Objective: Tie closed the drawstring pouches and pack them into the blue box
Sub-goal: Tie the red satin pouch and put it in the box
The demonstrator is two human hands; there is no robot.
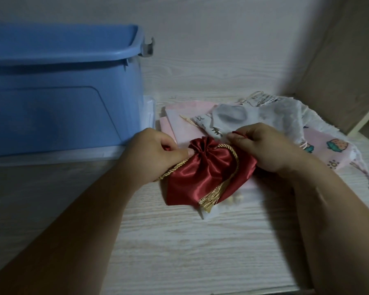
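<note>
A dark red satin drawstring pouch [202, 173] lay on the pale wood-grain surface [200, 252], just right of the big blue plastic box [62, 92] and at the near edge of a heap of other cloth pouches [264, 116] in pink, white print and gauze. Its mouth was gathered into a tight ruffle pointing away from the person. A twisted gold cord [228, 146] looped across its neck, and a gold tassel [209, 199] lay fanned over its lower corner.

The left hand [156, 154] sat at the left of the gathered neck. Its fingers [179, 153] were curled in and pinched one end of a thin red drawstring [167, 148], with the thumb tip touching the ruffle. The right hand [264, 147] was on the other side of the neck. Its fingers [236, 139] were also curled tight and pinched the other end of the drawstring, which showed as a small red loop above the knuckles. The heel of this hand rested on the pouch's right edge.

The blue box stood on a clear plastic lid [149, 111].
</note>
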